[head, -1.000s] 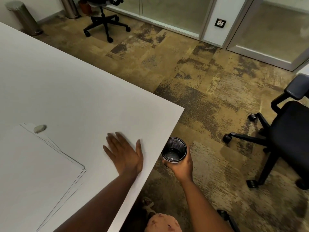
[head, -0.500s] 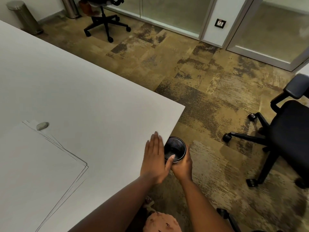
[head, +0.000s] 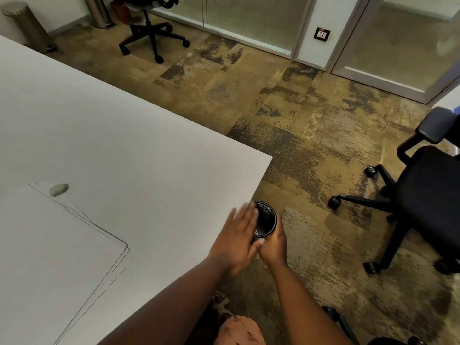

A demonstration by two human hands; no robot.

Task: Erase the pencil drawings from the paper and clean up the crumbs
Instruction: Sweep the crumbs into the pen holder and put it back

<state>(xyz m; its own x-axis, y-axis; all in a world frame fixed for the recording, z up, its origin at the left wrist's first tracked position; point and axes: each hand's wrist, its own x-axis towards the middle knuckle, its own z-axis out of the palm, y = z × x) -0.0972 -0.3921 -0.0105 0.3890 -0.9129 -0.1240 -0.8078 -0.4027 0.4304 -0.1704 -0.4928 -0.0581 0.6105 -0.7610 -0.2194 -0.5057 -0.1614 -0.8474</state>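
A stack of white paper sheets (head: 49,250) lies at the near left of the white table (head: 124,135). A grey eraser (head: 58,189) rests on the sheets' far corner. My left hand (head: 239,240) lies flat with straight fingers at the table's right edge, its fingertips over the rim of a black mesh cup (head: 266,221). My right hand (head: 273,247) grips that cup from below, just off the table edge. No crumbs are visible at this size.
A black office chair (head: 423,195) stands on the carpet to the right. Another chair (head: 149,28) is at the far wall, near a metal bin (head: 27,26). My knee (head: 239,331) shows below the table edge.
My left hand has swept right across the table from near the paper to the edge and now overlaps the cup's rim. The cup and right hand stayed roughly in place.
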